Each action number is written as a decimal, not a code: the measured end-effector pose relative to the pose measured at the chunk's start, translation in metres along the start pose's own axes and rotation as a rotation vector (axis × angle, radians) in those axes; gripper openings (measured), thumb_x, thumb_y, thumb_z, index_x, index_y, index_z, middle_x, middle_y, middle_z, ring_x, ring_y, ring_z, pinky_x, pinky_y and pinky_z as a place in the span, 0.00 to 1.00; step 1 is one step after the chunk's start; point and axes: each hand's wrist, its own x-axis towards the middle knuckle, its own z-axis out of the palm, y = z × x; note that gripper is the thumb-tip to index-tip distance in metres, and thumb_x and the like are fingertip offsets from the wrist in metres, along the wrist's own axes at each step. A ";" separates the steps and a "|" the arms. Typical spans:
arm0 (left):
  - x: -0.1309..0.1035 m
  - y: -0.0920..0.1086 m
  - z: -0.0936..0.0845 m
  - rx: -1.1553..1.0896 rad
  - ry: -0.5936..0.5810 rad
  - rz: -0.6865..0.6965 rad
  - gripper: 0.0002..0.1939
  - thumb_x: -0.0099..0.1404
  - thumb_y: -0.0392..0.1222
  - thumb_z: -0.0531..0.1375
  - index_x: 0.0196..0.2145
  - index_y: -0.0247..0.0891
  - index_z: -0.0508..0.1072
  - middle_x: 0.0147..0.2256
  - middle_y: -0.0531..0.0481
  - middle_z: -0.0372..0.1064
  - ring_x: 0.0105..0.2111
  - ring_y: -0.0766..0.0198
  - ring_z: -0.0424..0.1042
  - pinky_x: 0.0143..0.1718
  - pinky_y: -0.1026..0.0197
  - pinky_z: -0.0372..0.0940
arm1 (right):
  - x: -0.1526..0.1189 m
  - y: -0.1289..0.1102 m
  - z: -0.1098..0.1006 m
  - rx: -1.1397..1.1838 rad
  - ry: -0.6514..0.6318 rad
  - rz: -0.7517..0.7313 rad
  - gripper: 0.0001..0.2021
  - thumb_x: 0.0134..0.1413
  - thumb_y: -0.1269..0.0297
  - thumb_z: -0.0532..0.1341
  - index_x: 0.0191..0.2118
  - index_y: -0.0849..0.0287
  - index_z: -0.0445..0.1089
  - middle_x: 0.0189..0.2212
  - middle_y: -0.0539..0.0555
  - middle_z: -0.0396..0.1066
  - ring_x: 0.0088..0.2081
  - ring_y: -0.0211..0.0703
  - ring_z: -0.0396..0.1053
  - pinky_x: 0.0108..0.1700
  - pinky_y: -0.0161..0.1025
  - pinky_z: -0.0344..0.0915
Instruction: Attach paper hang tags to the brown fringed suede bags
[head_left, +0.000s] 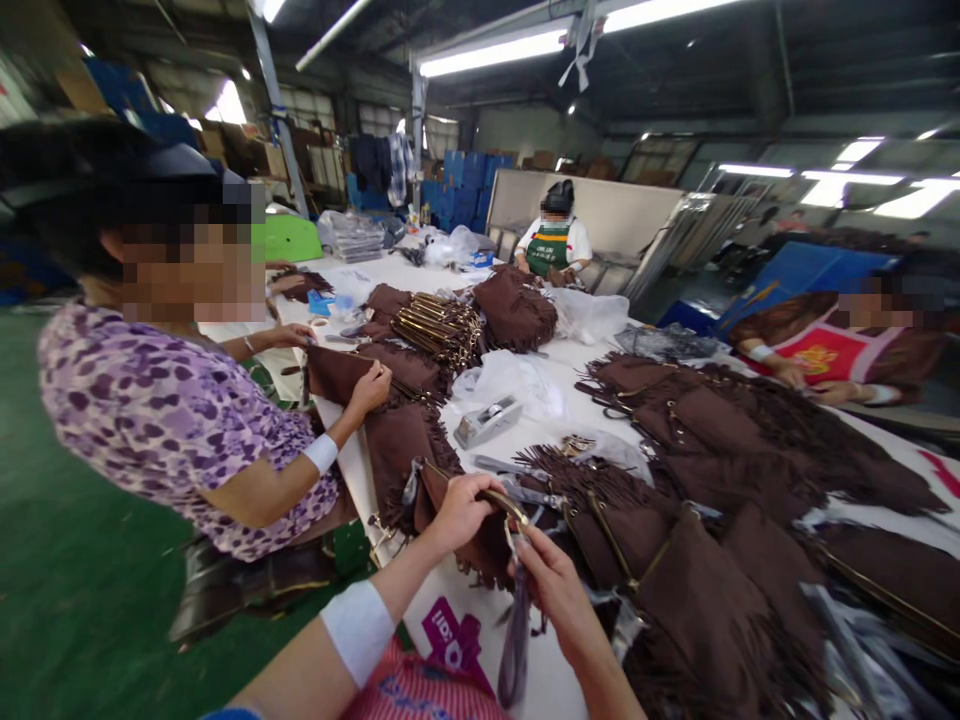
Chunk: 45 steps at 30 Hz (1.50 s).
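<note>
My left hand [466, 515] is closed on the zippered top edge of a dark brown fringed bag [476, 552]. My right hand [553, 572] pinches a gold metal clasp [516, 522] at the bag's near corner. From that clasp a looped strap [514, 645], apparently wrapped in clear film, hangs down past my right fingers. The bag's body lies partly behind my left hand, its fringe resting over the white table [551, 660]. Another brown bag [397, 450] is just beyond it.
A grey tape dispenser [489, 420] stands ahead, beside crumpled clear plastic [517, 378]. Brown fringed bags [697, 590] are piled to the right. A bundle of gold-edged pieces [439, 328] lies farther back. A co-worker [187, 440] sits close on the left; others sit across and at right.
</note>
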 end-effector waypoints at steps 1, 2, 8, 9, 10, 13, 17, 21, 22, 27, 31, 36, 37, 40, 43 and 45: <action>-0.001 0.002 -0.001 0.048 -0.028 0.018 0.13 0.55 0.29 0.58 0.35 0.40 0.78 0.35 0.52 0.75 0.39 0.60 0.70 0.49 0.58 0.60 | -0.001 0.000 -0.001 0.039 -0.021 0.044 0.27 0.44 0.38 0.63 0.42 0.57 0.71 0.20 0.45 0.65 0.17 0.33 0.51 0.20 0.32 0.43; -0.002 0.004 -0.002 0.114 -0.060 0.044 0.16 0.56 0.29 0.56 0.38 0.41 0.78 0.37 0.51 0.75 0.41 0.59 0.70 0.50 0.57 0.59 | -0.002 0.000 -0.002 0.069 -0.036 0.072 0.26 0.44 0.38 0.63 0.38 0.57 0.71 0.20 0.44 0.63 0.17 0.31 0.48 0.20 0.32 0.41; -0.010 0.026 -0.015 0.308 -0.427 0.438 0.26 0.57 0.26 0.54 0.51 0.44 0.72 0.47 0.45 0.71 0.50 0.56 0.66 0.58 0.52 0.52 | -0.010 -0.003 -0.006 0.121 -0.101 0.052 0.23 0.44 0.40 0.65 0.30 0.58 0.67 0.19 0.43 0.60 0.19 0.31 0.48 0.23 0.32 0.41; -0.009 0.027 -0.017 0.278 -0.497 0.478 0.23 0.59 0.28 0.56 0.50 0.43 0.73 0.46 0.45 0.72 0.48 0.56 0.67 0.56 0.54 0.54 | -0.011 -0.004 -0.006 0.119 -0.114 0.050 0.23 0.45 0.40 0.64 0.30 0.57 0.67 0.19 0.42 0.59 0.19 0.31 0.48 0.23 0.32 0.41; -0.007 0.027 -0.019 0.245 -0.553 0.494 0.19 0.61 0.30 0.56 0.49 0.41 0.74 0.43 0.45 0.72 0.46 0.57 0.68 0.53 0.56 0.57 | -0.012 -0.005 -0.005 0.118 -0.130 0.052 0.22 0.46 0.40 0.64 0.30 0.57 0.66 0.19 0.42 0.59 0.19 0.31 0.48 0.23 0.32 0.41; 0.001 0.024 -0.025 0.139 -0.644 0.461 0.10 0.65 0.37 0.57 0.42 0.37 0.76 0.37 0.45 0.73 0.40 0.60 0.70 0.45 0.61 0.61 | -0.015 -0.007 -0.003 0.121 -0.153 0.055 0.22 0.48 0.41 0.63 0.28 0.57 0.65 0.18 0.42 0.58 0.19 0.32 0.47 0.23 0.33 0.41; 0.007 0.023 -0.029 -0.018 -0.748 0.391 0.12 0.61 0.41 0.64 0.43 0.38 0.77 0.39 0.47 0.74 0.41 0.60 0.71 0.47 0.62 0.62 | -0.018 -0.007 -0.001 0.145 -0.137 0.068 0.22 0.47 0.40 0.62 0.28 0.56 0.64 0.18 0.41 0.57 0.19 0.32 0.46 0.23 0.33 0.40; 0.006 0.024 -0.022 -0.140 -0.693 0.221 0.07 0.60 0.38 0.63 0.35 0.35 0.79 0.33 0.48 0.75 0.36 0.62 0.72 0.43 0.63 0.64 | -0.018 -0.004 -0.004 0.105 -0.102 0.043 0.20 0.52 0.42 0.60 0.29 0.56 0.64 0.18 0.41 0.56 0.19 0.32 0.46 0.23 0.32 0.42; 0.006 0.023 -0.020 -0.168 -0.661 0.174 0.06 0.60 0.37 0.61 0.33 0.34 0.79 0.31 0.49 0.75 0.34 0.63 0.72 0.41 0.64 0.64 | -0.018 -0.003 -0.006 0.065 -0.090 -0.007 0.18 0.53 0.44 0.59 0.32 0.56 0.66 0.19 0.42 0.57 0.20 0.33 0.49 0.23 0.32 0.45; 0.004 0.021 -0.008 -0.267 -0.584 0.017 0.05 0.56 0.35 0.60 0.28 0.34 0.77 0.26 0.52 0.73 0.29 0.66 0.69 0.36 0.66 0.63 | -0.017 0.001 -0.008 -0.383 0.010 -0.320 0.15 0.61 0.50 0.53 0.42 0.56 0.68 0.28 0.48 0.69 0.30 0.42 0.66 0.34 0.36 0.60; 0.004 0.020 0.000 -0.303 -0.538 -0.038 0.05 0.53 0.32 0.59 0.28 0.33 0.75 0.26 0.54 0.71 0.28 0.67 0.67 0.34 0.67 0.62 | -0.019 0.008 -0.001 -0.843 0.148 -0.377 0.16 0.66 0.56 0.46 0.45 0.57 0.66 0.28 0.54 0.73 0.31 0.47 0.73 0.31 0.37 0.59; 0.002 0.016 0.010 -0.344 -0.497 -0.052 0.07 0.49 0.28 0.57 0.28 0.34 0.71 0.26 0.55 0.68 0.28 0.69 0.66 0.32 0.68 0.61 | -0.018 0.013 0.010 -1.175 0.284 -0.352 0.14 0.65 0.64 0.45 0.42 0.58 0.66 0.26 0.56 0.74 0.25 0.47 0.74 0.25 0.37 0.55; 0.002 0.015 0.011 -0.348 -0.500 -0.057 0.07 0.49 0.28 0.57 0.27 0.34 0.71 0.26 0.55 0.68 0.28 0.69 0.66 0.32 0.68 0.61 | -0.017 0.014 0.011 -1.208 0.314 -0.330 0.13 0.64 0.66 0.45 0.40 0.58 0.67 0.26 0.56 0.74 0.25 0.46 0.73 0.24 0.37 0.54; 0.001 0.012 0.015 -0.375 -0.507 -0.084 0.06 0.49 0.28 0.57 0.27 0.34 0.70 0.25 0.55 0.68 0.27 0.69 0.66 0.31 0.68 0.61 | -0.015 0.020 0.008 -1.125 0.301 -0.343 0.14 0.64 0.68 0.44 0.38 0.57 0.67 0.27 0.55 0.74 0.26 0.46 0.74 0.25 0.37 0.57; 0.002 0.009 0.015 -0.392 -0.481 -0.107 0.06 0.49 0.29 0.58 0.27 0.34 0.69 0.24 0.55 0.67 0.26 0.69 0.67 0.30 0.67 0.61 | -0.014 0.026 0.002 -0.861 0.145 -0.391 0.15 0.67 0.62 0.42 0.44 0.55 0.66 0.32 0.55 0.76 0.31 0.46 0.75 0.30 0.38 0.62; 0.003 0.009 0.013 -0.388 -0.468 -0.108 0.06 0.49 0.28 0.57 0.27 0.34 0.69 0.24 0.55 0.67 0.26 0.69 0.67 0.30 0.67 0.61 | -0.014 0.028 -0.001 -0.744 0.079 -0.365 0.16 0.67 0.57 0.43 0.47 0.54 0.64 0.33 0.54 0.76 0.33 0.46 0.75 0.31 0.38 0.64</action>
